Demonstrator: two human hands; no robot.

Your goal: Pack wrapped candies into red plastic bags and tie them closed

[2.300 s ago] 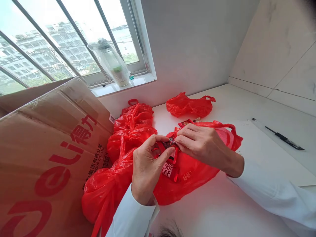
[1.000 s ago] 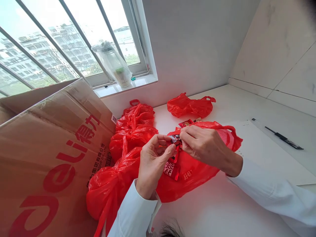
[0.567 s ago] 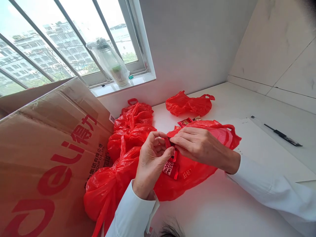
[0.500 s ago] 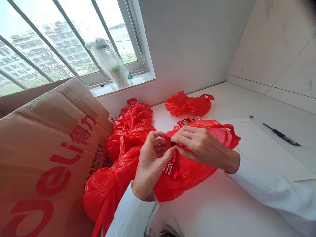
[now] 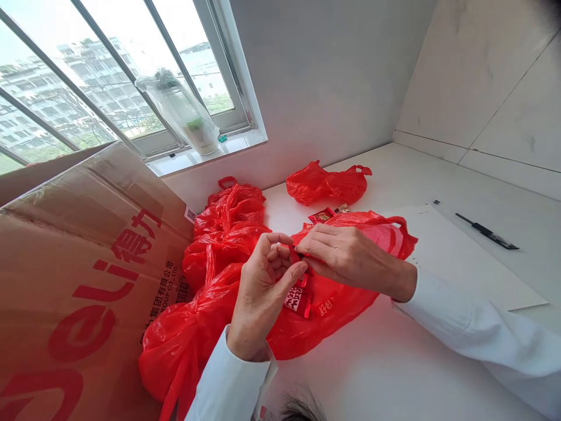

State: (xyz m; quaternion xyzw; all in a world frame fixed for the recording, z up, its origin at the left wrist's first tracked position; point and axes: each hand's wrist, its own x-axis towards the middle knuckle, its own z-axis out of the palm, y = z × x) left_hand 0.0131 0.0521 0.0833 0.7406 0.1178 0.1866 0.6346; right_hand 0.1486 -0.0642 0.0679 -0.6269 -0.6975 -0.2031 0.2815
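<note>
My left hand (image 5: 260, 292) pinches a small red packet (image 5: 295, 256) between thumb and curled fingers. From the other side my right hand (image 5: 346, 251) closes its fingertips on the packet's edge, partly hiding it. Just below them lies a red packet with a white-and-dark pattern (image 5: 298, 300), resting on a spread red plastic bag (image 5: 350, 310). Behind my hands, a red wrapped packet (image 5: 322, 215) and a beige-and-dark packet (image 5: 343, 208) sit at the bag's far edge.
Several knotted, filled red bags (image 5: 175, 345) line the left side, beside a large cardboard box (image 5: 100, 234). A crumpled red bag (image 5: 326, 184) lies near the wall. To the right are white paper (image 5: 464, 251) and a black pen (image 5: 491, 234). A bagged cup (image 5: 197, 126) stands on the windowsill.
The view has shifted slightly, so everything sits a little further left. Both hands keep their grip on the small red packet, with the fingers moving only slightly.
</note>
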